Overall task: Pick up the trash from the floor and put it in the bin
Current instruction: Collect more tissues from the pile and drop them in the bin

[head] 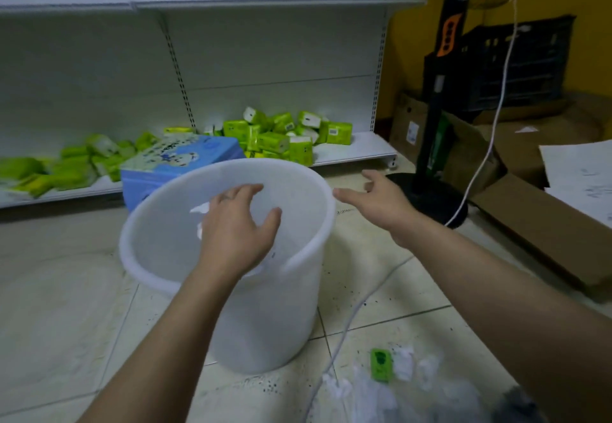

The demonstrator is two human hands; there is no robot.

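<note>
A translucent white bin (155, 224) stands on the tiled floor in front of me. My left hand (236, 224) hovers over its mouth, palm down, fingers spread, holding nothing. White crumpled paper (200, 209) shows just beyond its fingers inside the bin. My right hand (381, 199) is open just right of the rim, not touching it. On the floor at the lower right lie a small green packet (381, 364), white tissue scraps (405, 361) and clear plastic wrap (374, 399).
White shop shelving (265, 3) stands behind, its bottom shelf strewn with green tissue packs (281, 137); a blue tissue box (172, 164) sits behind the bin. A fan stand (433, 171), its white cord (351, 323) across the floor, and cardboard boxes (536, 220) fill the right.
</note>
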